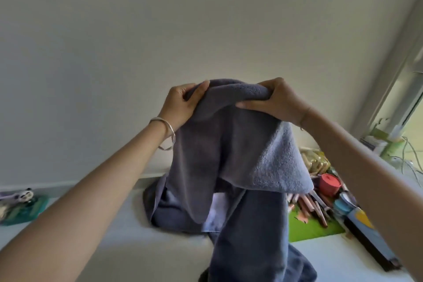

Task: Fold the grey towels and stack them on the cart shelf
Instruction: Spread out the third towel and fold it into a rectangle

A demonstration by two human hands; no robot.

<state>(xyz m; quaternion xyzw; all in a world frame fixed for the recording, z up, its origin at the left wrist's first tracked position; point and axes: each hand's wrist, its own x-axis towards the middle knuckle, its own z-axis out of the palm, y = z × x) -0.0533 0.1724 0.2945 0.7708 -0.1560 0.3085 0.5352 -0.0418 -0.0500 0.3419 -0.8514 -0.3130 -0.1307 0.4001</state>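
A grey towel hangs in the air in front of me, bunched along its top edge. My left hand grips the top edge at the left, thumb and fingers curled round the cloth. My right hand clutches the bunched edge at the right. The towel drapes down in folds, and a long part falls to the bottom of the view. More grey cloth lies in a heap on the white surface below. No cart shelf is in view.
A plain wall fills the upper view. At the right lie a green mat, a red round container, several pencils and a dark book. A teal item with a panda figure sits at the left. A window frame is at the far right.
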